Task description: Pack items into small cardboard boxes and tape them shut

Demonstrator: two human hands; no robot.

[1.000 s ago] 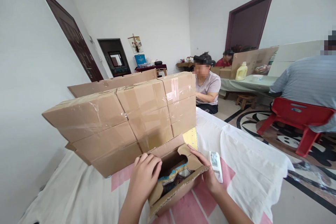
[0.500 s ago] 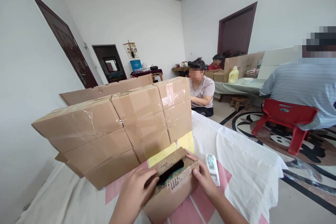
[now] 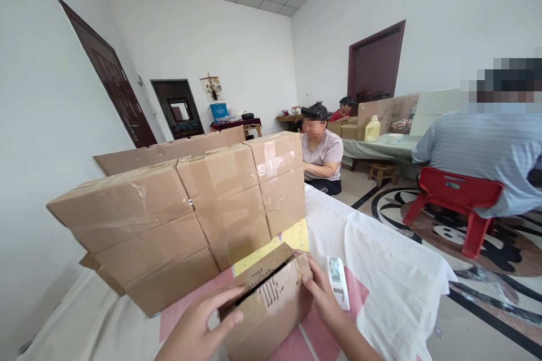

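A small cardboard box [image 3: 266, 299] sits on the cloth-covered table [image 3: 381, 248] right in front of me, its top flaps folded down with a narrow dark slit left between them. My left hand [image 3: 203, 321] presses on the box's left side, fingers stretched and thumb against the front. My right hand [image 3: 324, 296] holds the box's right end, fingers wrapped against the flap edge. A white labelled strip [image 3: 337, 282] lies on the cloth just right of my right hand.
A stack of taped cardboard boxes [image 3: 178, 214] stands behind the small box, with a yellow sheet [image 3: 292, 237] at its foot. A seated person [image 3: 322, 152] is beyond the table, another on a red chair [image 3: 453, 203] at right.
The box's flaps have gone from open, showing its contents, to folded down nearly closed. Both hands moved onto the flaps and box sides; the view tilted upward slightly.
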